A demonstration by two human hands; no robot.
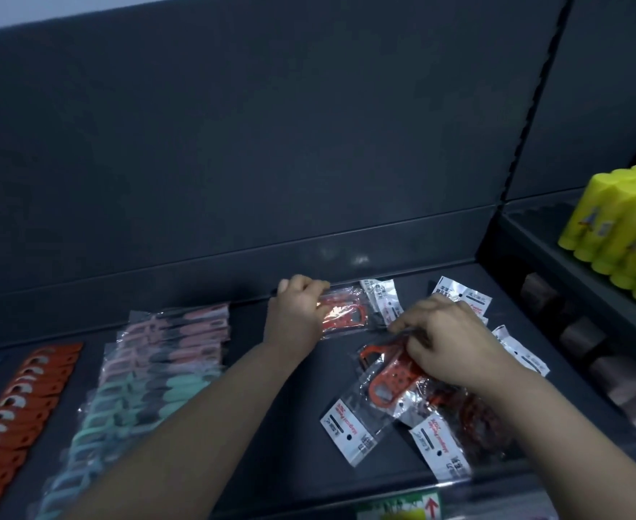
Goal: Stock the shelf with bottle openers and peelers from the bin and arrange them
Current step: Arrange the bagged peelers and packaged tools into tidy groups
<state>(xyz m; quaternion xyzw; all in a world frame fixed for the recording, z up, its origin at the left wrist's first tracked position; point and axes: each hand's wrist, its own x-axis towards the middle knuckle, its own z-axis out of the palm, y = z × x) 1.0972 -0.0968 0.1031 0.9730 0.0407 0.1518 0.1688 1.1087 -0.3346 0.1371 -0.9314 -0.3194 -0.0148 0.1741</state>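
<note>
- The dark grey shelf (290,425) is carrying all the stock, with a tall back panel rising behind it.
- A long row of clear packets with pink and teal tools (151,377) is running from the shelf's front edge towards the back, left of the middle. Whether these are peelers cannot be told.
- A row of orange pieces (20,399) is overlapping along the left side, well apart from the hands.
- Yellow bottles (624,227) are standing packed together on the neighbouring shelf to the right.
- A loose heap of packets (440,441) with white labels is lying scattered near the right front corner, partly under the right forearm.
- The left hand (301,313) is reaching to the back edge, its fingers curling over the left end of a packet.
- The right hand (447,339) is pinching the top of another packet, with its fingers bent tight together.
- The back packet (346,313), with a red bottle opener inside, is lying flat along the back edge.
- The pinched packet (387,384), also holding a red opener, is slanting over the heap near the shelf's middle right.
</note>
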